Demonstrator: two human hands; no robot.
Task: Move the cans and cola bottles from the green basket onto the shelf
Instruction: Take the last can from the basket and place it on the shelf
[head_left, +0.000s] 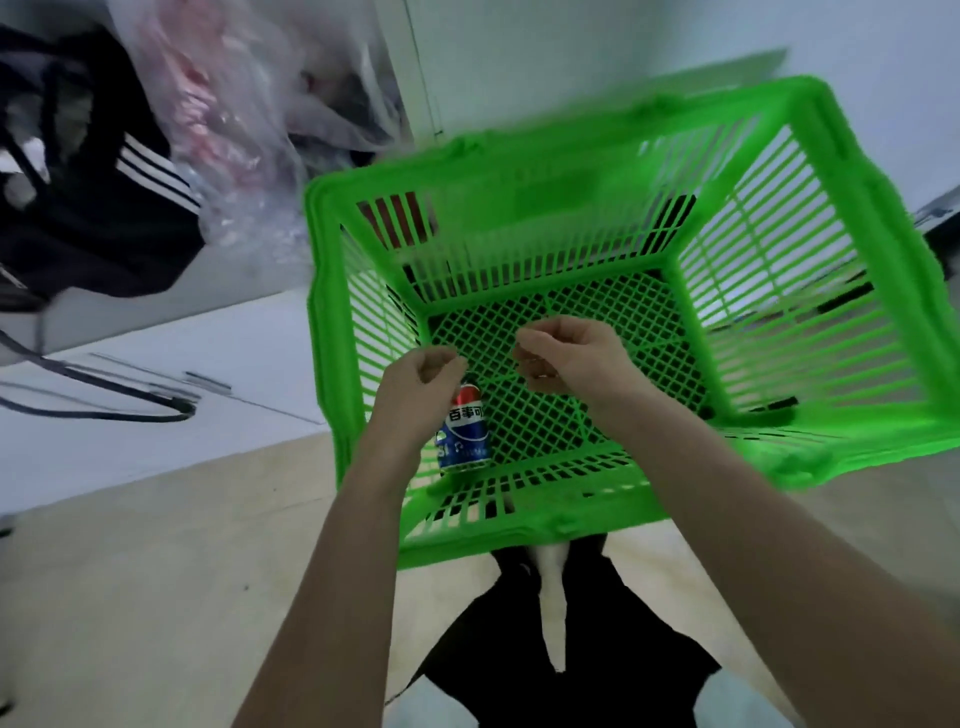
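Observation:
The green basket (571, 525) fills the middle of the view, and both my hands reach down into it. A blue and red cola can (464, 434) sits on the basket's mesh floor near the front left corner. My left hand (415, 387) has its fingers curled just over the can's top and hides it. I cannot tell whether the hand grips the can. My right hand (569, 358) hangs over the middle of the floor with curled fingers and holds nothing. No other can or bottle shows in the basket. The shelf is out of view.
To the left lies a white surface (156, 415) with a black cable (104, 410). Behind it are a dark striped garment (104, 208) and clear plastic bags (234, 130). A pale wall (571, 52) rises beyond the basket. My dark-clothed legs (566, 649) stand on the beige floor (156, 571).

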